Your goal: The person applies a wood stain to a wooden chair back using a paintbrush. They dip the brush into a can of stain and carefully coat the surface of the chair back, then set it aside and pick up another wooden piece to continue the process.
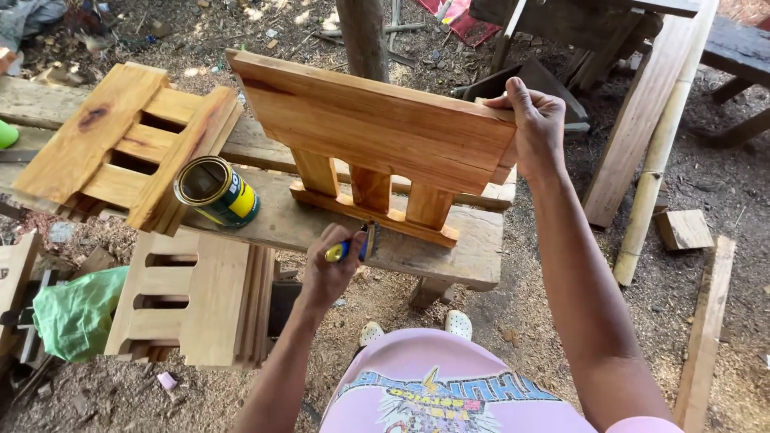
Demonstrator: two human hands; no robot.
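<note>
Carefully now: a tilted panel and an open tin close by

Right away the biggest worry looks like the wooden panel (377,136), a slatted piece stood on edge on the workbench plank (449,240). Only the right hand (536,120) steadies it, fingers curled over its top right corner; if that grip slackens, the panel could tip toward the person or slide off the plank's front edge. Stacked beside it, a second slatted panel (120,144) lies flat on the bench, and more panels (192,297) lean below, crowding the left side. Next down in size, the open tin (218,191) lies on its side, mouth toward the camera, just beside the flat panel; a nudge from the upright piece might roll it, and whether anything would spill I cannot tell. The left hand (329,269) is closed around a small brush handle (346,248) near the panel's lower rail, where a slip could smear the plank. Sawdust, a bamboo pole (662,144) and offcuts litter the ground
</note>
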